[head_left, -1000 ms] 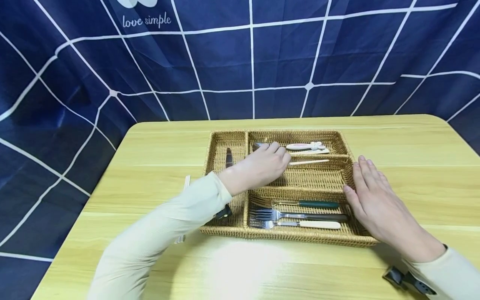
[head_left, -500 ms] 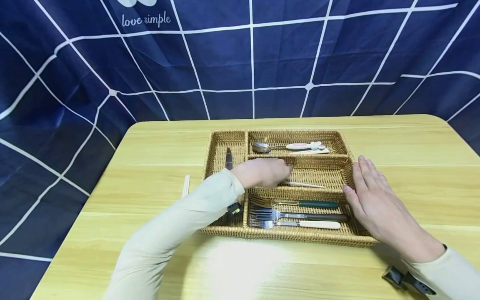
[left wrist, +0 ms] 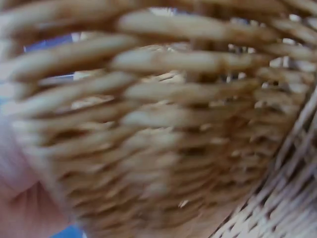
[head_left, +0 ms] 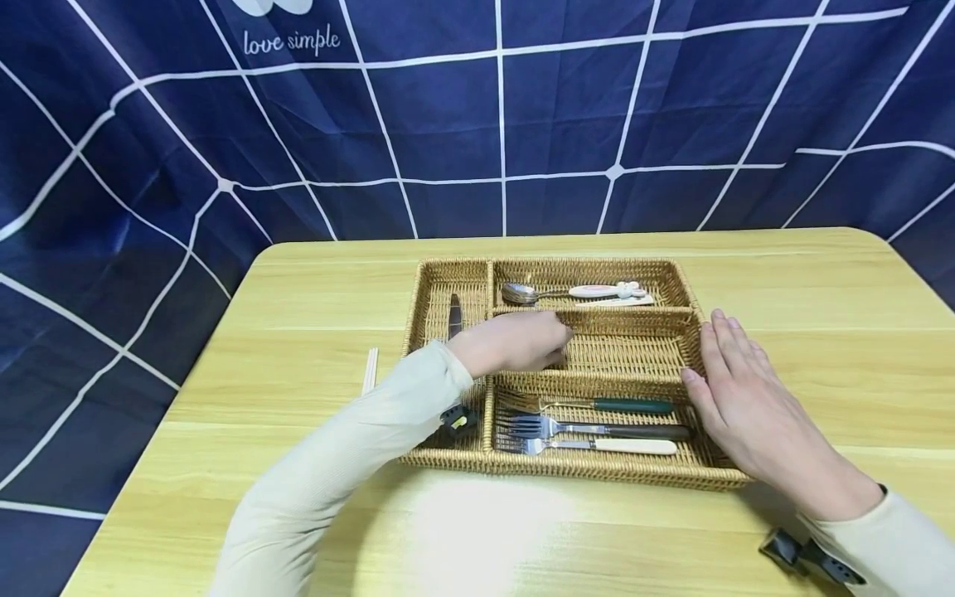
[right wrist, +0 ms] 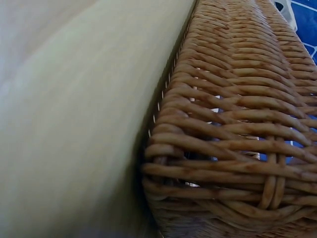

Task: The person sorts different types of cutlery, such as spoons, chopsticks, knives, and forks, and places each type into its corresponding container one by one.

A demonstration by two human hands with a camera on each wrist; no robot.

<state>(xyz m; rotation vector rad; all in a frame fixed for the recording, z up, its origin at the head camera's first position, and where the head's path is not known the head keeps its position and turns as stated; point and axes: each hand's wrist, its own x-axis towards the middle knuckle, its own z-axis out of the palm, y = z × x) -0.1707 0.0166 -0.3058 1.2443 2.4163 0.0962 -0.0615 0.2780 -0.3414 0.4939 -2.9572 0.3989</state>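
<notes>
A wicker tray [head_left: 574, 468] with several compartments lies on the yellow table [head_left: 298, 348]. My left hand [head_left: 522, 342] reaches into its middle compartment, fingers curled downward; what lies under them is hidden, and no chopstick shows there. My right hand [head_left: 746, 398] rests flat against the tray's right rim, fingers straight. The left wrist view holds only blurred wicker [left wrist: 163, 124] very close. The tray's outer wall [right wrist: 233, 124] on the table [right wrist: 74, 124] fills the right wrist view.
A spoon [head_left: 522, 293] with a white handle lies in the back compartment, a knife [head_left: 455, 315] in the left one, three forks [head_left: 597, 427] in the front one. A pale chopstick [head_left: 370, 369] lies on the table left of the tray. A blue checked cloth hangs behind.
My left hand carried a pale chopstick from the back divider down into the middle compartment and drew back left. The chopstick, seen lying there half a second ago, is out of sight. My right hand stayed put.
</notes>
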